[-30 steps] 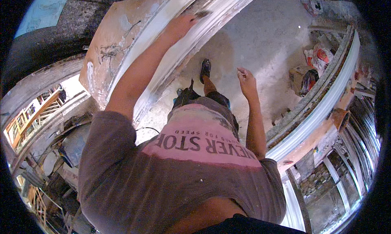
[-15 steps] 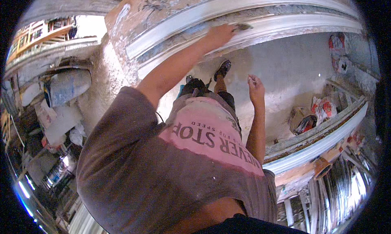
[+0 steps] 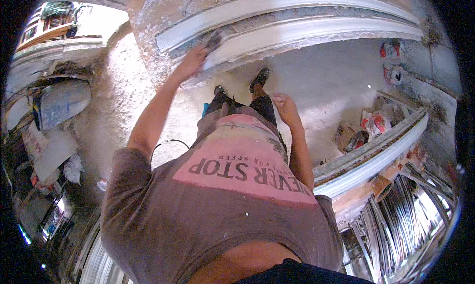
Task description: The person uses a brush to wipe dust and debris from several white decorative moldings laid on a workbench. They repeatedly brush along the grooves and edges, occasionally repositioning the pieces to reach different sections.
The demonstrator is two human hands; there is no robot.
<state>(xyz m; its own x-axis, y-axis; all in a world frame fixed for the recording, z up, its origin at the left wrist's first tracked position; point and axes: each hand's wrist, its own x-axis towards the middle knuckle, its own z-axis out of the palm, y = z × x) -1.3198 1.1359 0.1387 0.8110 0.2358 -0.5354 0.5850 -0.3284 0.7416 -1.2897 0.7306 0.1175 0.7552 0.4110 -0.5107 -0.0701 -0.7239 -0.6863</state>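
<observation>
My left hand reaches out to the upper left, closed round a small dark brush-like tool. Motion smears the tool, so its exact kind is unclear. It is at the left part of a long white moulding strip, on the near side of the workbench. Behind that strip runs a second white strip, with a grey, dirty channel between them. My right hand hangs over the floor in front of my body, away from the bench. Its fingers are loosely bent and apart, with nothing visible in them.
At the right stands another long bench edge with a white strip. Red and white bags lie beside it, others farther off. Boards and a blue-grey sheet are piled at the left. Long pale strips fill the lower right.
My left hand has swept leftward along the near white strip with the dark tool. My right hand has shifted slightly left, and the whole view has moved a little.
</observation>
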